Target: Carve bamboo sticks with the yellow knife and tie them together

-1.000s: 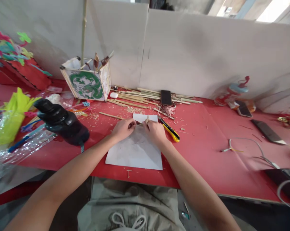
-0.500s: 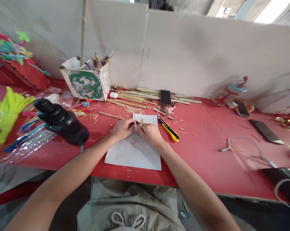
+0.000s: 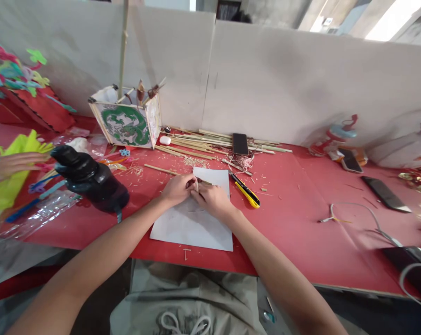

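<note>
My left hand [image 3: 178,190] and my right hand [image 3: 213,200] meet above a white sheet of paper [image 3: 192,230], their fingers closed close together. A short bamboo stick [image 3: 205,182] shows just beyond my right fingers, which grip it. What my left fingers pinch is small and mostly hidden. Right of the paper lies a yellow and black utility knife [image 3: 245,190]. Another bamboo stick [image 3: 159,169] rests on the table by my left hand.
Bamboo strips [image 3: 189,144] and a phone [image 3: 240,144] lie at the back. A dark bottle [image 3: 91,179] and a dragon-painted lantern box [image 3: 126,125] stand left. Another person's hand [image 3: 16,165] is over yellow-green material [image 3: 8,190]. Right are a cable [image 3: 360,203] and another phone [image 3: 386,191].
The stick by my right hand pointed up and now lies lower, across the far side of my fingers. At the left, the other person's hand has come further into view over the yellow-green material.
</note>
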Tool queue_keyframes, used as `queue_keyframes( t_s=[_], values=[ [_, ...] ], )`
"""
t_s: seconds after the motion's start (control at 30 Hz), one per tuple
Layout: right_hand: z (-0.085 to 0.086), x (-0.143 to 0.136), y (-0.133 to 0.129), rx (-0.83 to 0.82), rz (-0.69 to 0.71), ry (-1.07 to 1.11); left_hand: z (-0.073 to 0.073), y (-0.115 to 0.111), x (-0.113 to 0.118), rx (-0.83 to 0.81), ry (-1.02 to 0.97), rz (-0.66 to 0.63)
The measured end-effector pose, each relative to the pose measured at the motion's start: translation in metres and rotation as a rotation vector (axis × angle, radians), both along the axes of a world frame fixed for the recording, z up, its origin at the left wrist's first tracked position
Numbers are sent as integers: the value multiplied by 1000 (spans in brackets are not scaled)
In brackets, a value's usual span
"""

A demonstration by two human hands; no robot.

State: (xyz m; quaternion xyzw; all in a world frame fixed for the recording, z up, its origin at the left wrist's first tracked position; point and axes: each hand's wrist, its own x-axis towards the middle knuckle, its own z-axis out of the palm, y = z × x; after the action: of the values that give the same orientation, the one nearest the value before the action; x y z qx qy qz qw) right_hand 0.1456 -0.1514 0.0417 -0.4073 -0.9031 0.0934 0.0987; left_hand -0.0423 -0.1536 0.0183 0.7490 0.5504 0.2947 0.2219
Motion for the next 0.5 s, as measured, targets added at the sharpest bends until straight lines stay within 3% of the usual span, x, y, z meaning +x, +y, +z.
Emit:
queue_keyframes(
  t_s=[0.07,0.17,0.23,0.3,0.43,0.5],
  values=[
    [0,1,2,-8,-76,-16,0,0,0,4,4,10],
    [0,9,13,-5,-315,-55,-2,0,1,28,7,23],
    [1,12,16,1,-353,-52,-3,1,2,28,10,19],
    [1,9,13,-4,-295,-37,-3,1,1,23,19,21],
    [0,-2,-1,0,26,24,-3,1,-2,3,-2,9],
    [0,-2,0,-10,41,6,-3,1,-2,-1,-7,7]
  ],
)
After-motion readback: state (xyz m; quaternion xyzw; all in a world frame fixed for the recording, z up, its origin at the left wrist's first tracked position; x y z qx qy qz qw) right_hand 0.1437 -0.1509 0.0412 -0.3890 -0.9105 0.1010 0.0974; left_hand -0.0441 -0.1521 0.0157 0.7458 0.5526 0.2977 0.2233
